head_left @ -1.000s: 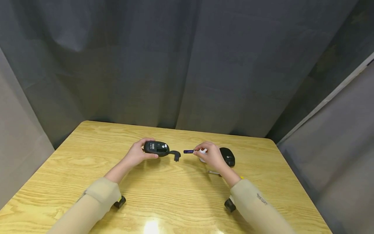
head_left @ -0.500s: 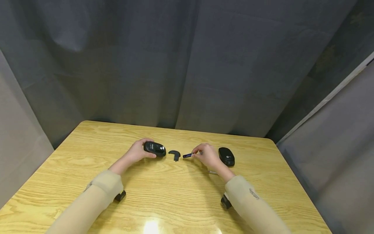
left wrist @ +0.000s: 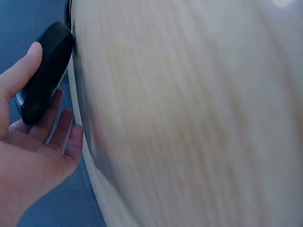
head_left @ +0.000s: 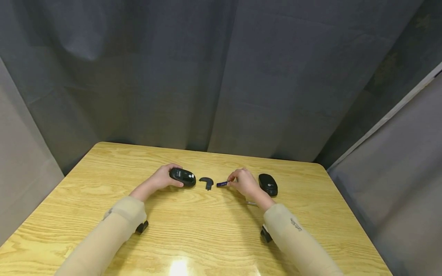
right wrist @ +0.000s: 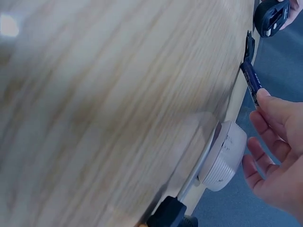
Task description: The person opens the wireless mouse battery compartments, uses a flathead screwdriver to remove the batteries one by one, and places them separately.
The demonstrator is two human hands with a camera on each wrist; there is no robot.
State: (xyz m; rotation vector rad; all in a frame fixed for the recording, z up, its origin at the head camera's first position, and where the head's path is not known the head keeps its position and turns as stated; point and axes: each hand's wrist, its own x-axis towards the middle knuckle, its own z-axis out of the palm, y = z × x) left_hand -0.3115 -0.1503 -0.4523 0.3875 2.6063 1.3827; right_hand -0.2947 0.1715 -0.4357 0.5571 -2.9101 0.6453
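My left hand (head_left: 161, 178) grips a black computer mouse (head_left: 183, 176) by its sides, thumb on the near side, with its labelled underside showing. In the left wrist view, the mouse (left wrist: 46, 73) sits between the thumb and fingers. My right hand (head_left: 246, 182) pinches one end of a dark blue battery (head_left: 222, 184) between thumb and fingertips. The battery's other end points toward a hooked black battery cover (head_left: 207, 182), which lies on the table between the hands. In the right wrist view the mouse's underside (right wrist: 272, 18) shows an opened recess.
A smooth black oval shell (head_left: 268, 184) lies right of my right hand. Below that hand are a screwdriver (right wrist: 196, 163) with a black handle and a white ridged round tub (right wrist: 225, 156), hidden by the hand in the head view. A dark curtain hangs behind the wooden table (head_left: 193, 230).
The mouse has tilted and moved slightly left, away from the cover. My right hand has lowered the battery toward the table and angled it. The cover has stayed in place.
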